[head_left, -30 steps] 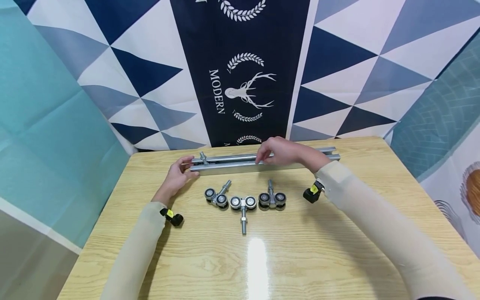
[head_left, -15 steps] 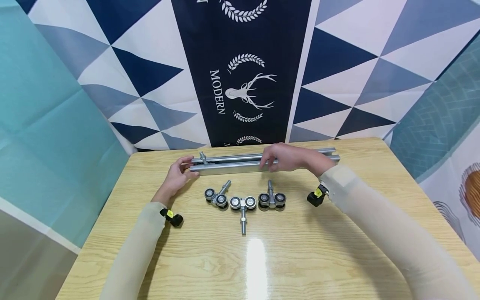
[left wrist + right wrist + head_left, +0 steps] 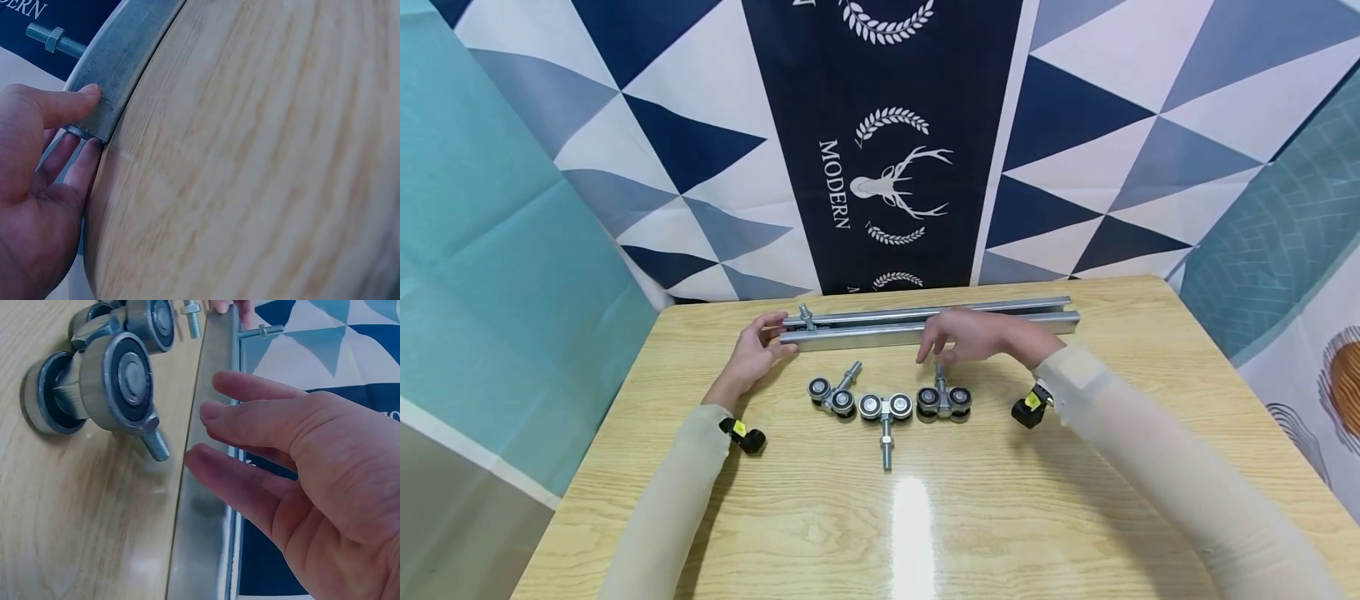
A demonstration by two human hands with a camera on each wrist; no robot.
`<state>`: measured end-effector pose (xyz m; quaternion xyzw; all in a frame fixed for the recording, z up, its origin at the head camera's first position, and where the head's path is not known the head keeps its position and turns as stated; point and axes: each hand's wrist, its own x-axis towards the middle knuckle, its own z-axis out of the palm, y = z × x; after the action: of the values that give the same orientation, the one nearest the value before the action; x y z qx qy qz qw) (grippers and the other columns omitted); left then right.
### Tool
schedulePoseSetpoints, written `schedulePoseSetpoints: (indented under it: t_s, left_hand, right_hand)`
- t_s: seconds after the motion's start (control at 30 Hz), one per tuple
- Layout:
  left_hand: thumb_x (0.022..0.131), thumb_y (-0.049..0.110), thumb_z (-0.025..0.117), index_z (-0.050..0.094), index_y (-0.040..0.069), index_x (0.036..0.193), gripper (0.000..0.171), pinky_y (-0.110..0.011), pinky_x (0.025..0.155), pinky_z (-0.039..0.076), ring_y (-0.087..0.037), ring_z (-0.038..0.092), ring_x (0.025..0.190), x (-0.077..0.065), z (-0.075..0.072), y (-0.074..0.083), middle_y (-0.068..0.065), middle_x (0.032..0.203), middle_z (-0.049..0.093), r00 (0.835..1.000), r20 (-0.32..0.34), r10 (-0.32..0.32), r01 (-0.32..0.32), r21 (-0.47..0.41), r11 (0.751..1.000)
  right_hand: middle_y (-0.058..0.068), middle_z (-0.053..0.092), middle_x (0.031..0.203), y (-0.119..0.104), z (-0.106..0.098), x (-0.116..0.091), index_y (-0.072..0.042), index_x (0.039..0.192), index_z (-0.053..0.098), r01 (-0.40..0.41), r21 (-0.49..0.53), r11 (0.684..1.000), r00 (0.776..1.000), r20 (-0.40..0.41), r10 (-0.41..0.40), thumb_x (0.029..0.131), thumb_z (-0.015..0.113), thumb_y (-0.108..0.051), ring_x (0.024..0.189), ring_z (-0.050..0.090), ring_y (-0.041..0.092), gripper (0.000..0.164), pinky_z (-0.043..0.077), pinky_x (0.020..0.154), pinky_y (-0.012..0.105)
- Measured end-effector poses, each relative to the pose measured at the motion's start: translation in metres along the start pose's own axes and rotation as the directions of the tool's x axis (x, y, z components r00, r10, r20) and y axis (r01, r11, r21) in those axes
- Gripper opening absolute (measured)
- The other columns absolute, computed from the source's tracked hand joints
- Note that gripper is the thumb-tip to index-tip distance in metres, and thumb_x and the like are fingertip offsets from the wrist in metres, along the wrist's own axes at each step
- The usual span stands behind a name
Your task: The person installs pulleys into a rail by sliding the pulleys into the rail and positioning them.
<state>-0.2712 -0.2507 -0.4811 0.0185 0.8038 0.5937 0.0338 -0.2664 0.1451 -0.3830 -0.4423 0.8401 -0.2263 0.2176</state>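
Observation:
At the back of the table lies a silvery metal channel track [image 3: 865,337], its slot facing up. My left hand [image 3: 752,354] grips its left end, the thumb on the front face in the left wrist view, fingers at the end. A threaded bolt with a nut [image 3: 807,315] sticks up from the slot near that end. My right hand [image 3: 976,335] hovers by the track's front side, fingers loosely bent and holding nothing. Just below it lies the right roller trolley [image 3: 943,402], its bolt pointing toward the track. A middle trolley [image 3: 886,408] points its bolt toward me; a left trolley [image 3: 832,397] lies angled.
The wooden table [image 3: 820,525] carries the track and trolleys. Close behind the track hangs a patterned cloth backdrop [image 3: 895,192]. A teal panel [image 3: 512,250] borders the left side. Small black cameras sit on both wrists.
My right hand has drawn back from over the track's slot toward the right trolley, coming down in front of the track. My left hand and the trolleys stay in place.

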Motion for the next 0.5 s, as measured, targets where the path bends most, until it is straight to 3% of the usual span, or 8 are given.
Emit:
schedulePoseSetpoints:
  t_s: [0.2,0.5]
  left_hand:
    - [0.087,-0.005,0.071,0.045,0.006,0.147,0.066,-0.049,0.116,0.041,-0.033,0.047,0.134,0.0,0.0,-0.001,-0.02,0.146,0.043,1.0,-0.002,0.013,-0.013,-0.001,1.0]
    - [0.087,-0.004,0.071,0.045,0.006,0.146,0.065,-0.049,0.115,0.042,-0.033,0.048,0.134,0.0,0.001,-0.001,-0.02,0.145,0.044,1.0,-0.01,0.02,-0.02,-0.002,1.0]
  right_hand:
    - [0.006,0.071,0.109,0.003,0.006,0.001,-0.009,0.106,0.078,-0.018,-0.007,1.0,1.0,0.019,0.018,0.085,0.069,0.002,0.104,0.07,0.029,0.026,0.059,0.092,0.045]
    - [0.001,0.077,0.096,0.008,0.017,0.006,-0.011,0.095,0.081,-0.06,-0.055,0.997,0.997,-0.042,0.058,0.084,0.077,-0.01,0.088,0.072,0.012,0.011,0.062,0.083,0.035]
